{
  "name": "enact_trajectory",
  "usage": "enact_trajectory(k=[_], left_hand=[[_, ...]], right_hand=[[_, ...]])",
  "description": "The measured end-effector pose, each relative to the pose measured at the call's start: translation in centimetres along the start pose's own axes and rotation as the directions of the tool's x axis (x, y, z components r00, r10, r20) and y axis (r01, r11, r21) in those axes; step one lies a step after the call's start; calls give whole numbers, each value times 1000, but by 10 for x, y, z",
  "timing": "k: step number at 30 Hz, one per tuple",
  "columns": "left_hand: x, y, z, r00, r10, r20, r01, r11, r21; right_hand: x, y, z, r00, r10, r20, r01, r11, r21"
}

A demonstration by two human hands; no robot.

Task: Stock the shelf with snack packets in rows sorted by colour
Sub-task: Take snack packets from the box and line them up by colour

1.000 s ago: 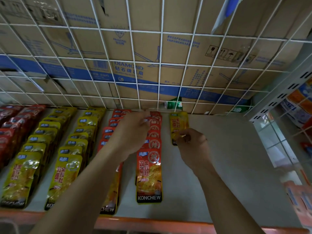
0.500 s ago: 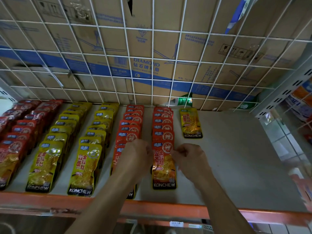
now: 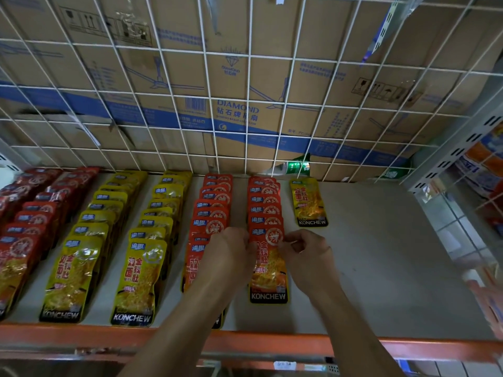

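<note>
Snack packets lie in overlapping rows on the grey shelf (image 3: 381, 268): dark red rows at the left (image 3: 30, 219), two yellow rows (image 3: 141, 268), two orange-red rows in the middle. My left hand (image 3: 228, 257) and my right hand (image 3: 307, 254) both pinch the upper corners of the front orange-red packet (image 3: 268, 276) in the right orange-red row. The left hand covers part of the neighbouring orange-red row (image 3: 209, 213). A single yellow packet (image 3: 309, 202) lies alone at the back, right of that row.
A white wire grid (image 3: 245, 104) backs the shelf, with cardboard boxes behind it. An orange rail (image 3: 81, 336) edges the shelf front. A perforated upright (image 3: 449, 156) and more packets (image 3: 481, 164) stand at the right. A green item (image 3: 296, 167) sits behind the grid.
Both hands came back from the rear of the shelf to the front packet of the right orange-red row. The right hand left the yellow packet lying at the back.
</note>
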State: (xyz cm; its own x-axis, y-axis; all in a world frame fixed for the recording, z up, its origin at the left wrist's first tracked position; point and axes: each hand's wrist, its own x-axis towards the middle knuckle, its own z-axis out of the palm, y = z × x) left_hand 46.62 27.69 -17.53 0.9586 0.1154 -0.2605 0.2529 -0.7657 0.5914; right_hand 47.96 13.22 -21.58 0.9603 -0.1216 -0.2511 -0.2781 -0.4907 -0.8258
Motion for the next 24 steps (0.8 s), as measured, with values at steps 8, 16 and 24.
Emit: enact_trajectory(k=[8,16,24], left_hand=[[-6,0,-6,993,62,-105,-61,998,12],[-33,-23,-40,935,58,-351,-43,998,49],[-85,-91,-65,856,-25,-517,210,930,303]], right_hand=[[-3,-7,-8,998,-50,-28,47,996,-81],[-11,-24,-8,975,-219,-43,209,962,-176],[-48,-79,45,805,-559,198,591,726,-352]])
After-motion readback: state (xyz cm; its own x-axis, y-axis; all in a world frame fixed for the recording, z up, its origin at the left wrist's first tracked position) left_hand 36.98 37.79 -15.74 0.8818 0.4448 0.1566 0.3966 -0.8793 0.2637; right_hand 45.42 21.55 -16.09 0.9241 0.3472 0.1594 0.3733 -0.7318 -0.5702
